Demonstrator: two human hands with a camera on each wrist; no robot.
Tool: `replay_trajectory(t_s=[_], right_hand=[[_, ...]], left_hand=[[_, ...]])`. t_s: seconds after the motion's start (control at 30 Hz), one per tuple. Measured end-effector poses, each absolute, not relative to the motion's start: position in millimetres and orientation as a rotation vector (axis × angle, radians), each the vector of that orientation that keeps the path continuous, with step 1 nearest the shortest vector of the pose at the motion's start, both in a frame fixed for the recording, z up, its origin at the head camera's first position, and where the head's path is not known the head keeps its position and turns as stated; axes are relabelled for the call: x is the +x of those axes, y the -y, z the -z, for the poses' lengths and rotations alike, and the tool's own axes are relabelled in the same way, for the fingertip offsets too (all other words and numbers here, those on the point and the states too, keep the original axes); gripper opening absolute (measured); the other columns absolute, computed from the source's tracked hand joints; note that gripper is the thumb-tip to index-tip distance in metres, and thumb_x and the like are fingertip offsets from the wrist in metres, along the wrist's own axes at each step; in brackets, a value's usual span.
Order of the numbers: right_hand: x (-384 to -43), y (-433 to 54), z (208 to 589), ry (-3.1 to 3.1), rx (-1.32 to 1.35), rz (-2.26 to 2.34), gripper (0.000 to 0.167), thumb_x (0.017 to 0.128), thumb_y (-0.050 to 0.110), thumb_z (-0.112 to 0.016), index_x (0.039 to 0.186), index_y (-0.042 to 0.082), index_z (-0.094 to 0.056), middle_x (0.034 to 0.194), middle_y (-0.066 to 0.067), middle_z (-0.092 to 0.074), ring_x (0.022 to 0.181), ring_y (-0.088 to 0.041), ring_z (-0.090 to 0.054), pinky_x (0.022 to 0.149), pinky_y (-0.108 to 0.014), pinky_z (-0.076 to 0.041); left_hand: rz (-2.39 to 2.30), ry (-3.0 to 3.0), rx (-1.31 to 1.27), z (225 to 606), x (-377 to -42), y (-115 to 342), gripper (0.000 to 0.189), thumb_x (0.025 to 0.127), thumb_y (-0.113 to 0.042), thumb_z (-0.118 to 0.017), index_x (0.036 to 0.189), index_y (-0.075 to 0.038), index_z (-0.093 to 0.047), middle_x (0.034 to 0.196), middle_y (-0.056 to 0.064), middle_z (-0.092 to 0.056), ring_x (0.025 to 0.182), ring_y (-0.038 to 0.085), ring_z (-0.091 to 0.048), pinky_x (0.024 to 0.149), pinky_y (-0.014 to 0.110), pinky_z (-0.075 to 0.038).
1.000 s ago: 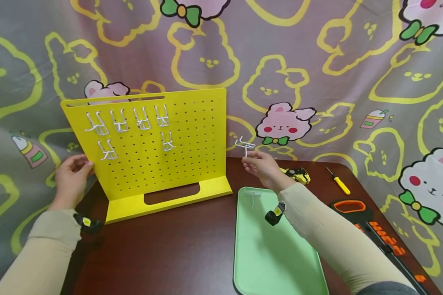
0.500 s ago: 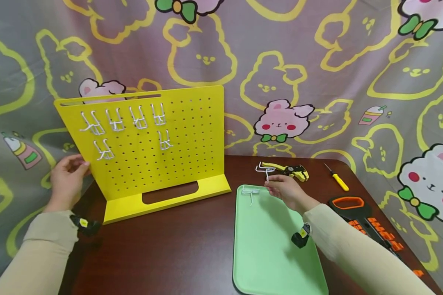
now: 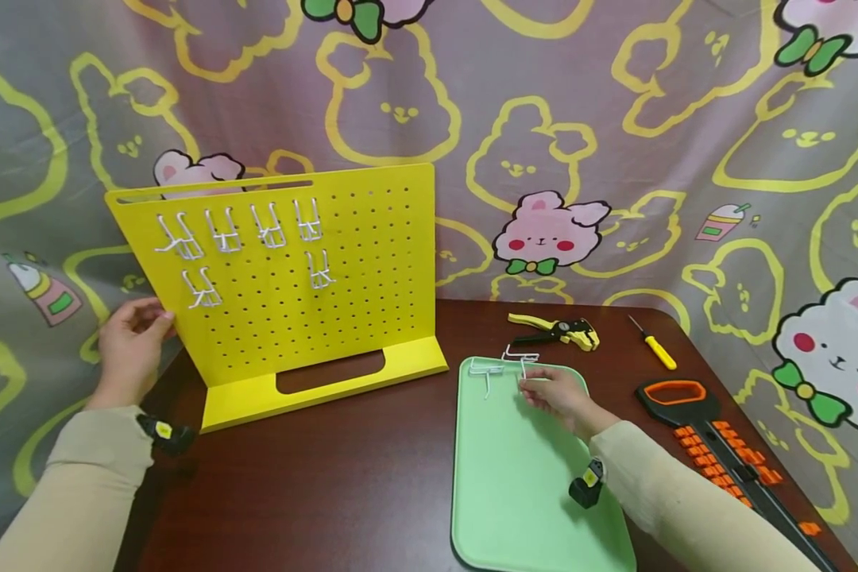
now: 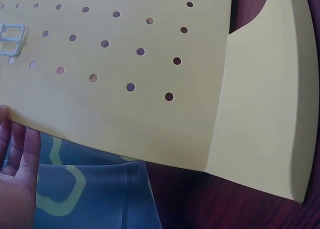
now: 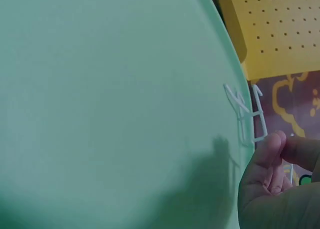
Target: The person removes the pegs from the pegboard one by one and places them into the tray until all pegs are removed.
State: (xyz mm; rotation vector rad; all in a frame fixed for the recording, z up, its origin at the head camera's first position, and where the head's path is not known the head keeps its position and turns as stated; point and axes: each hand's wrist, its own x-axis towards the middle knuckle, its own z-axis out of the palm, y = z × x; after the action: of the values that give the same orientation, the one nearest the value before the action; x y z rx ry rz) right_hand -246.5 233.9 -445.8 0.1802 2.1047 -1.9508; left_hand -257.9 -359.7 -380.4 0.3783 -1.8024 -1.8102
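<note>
A yellow pegboard [image 3: 361,258] stands upright at the left, with several white wire hooks [image 3: 225,238] on its upper part. My left hand [image 3: 130,349] pinches the board's left edge between thumb and fingers. Over the far end of a green tray [image 3: 515,469], my right hand [image 3: 559,396] pinches a white wire hook [image 3: 525,359] by its stem, the prongs pointing away. A second wire hook [image 3: 486,369] lies in the tray just left of it. In the right wrist view the fingers [image 5: 270,151] mostly hide the held hook.
Behind the tray lie yellow-and-black wire strippers [image 3: 558,330]. To the right are a yellow-handled screwdriver [image 3: 658,349] and a black tool with an orange-lined handle and orange clips [image 3: 729,453]. A patterned curtain [image 3: 400,87] hangs behind the brown table [image 3: 329,492].
My right hand has moved from beside the pegboard right and down to the tray's far end, carrying the hook. My left hand has stayed at the board's edge.
</note>
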Motion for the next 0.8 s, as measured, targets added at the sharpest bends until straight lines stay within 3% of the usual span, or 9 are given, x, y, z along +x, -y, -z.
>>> replay_trajectory(t_s=[0.8], right_hand=[[-248.4, -209.0, 456.7, -2.102, 0.217, 1.874, 0.022, 0.102, -0.002, -0.059, 0.119, -0.013, -0.050, 0.086, -0.008, -0.067, 0.071, -0.009, -0.064, 0.064, -0.020, -0.057]], left_hand=[[1.757, 1.847, 0.397, 381.7, -259.8, 360.0, 0.033, 0.098, 0.008, -0.061, 0.095, -0.024, -0.065, 0.088, -0.005, -0.057, 0.079, 0.007, -0.054, 0.064, 0.007, -0.050]])
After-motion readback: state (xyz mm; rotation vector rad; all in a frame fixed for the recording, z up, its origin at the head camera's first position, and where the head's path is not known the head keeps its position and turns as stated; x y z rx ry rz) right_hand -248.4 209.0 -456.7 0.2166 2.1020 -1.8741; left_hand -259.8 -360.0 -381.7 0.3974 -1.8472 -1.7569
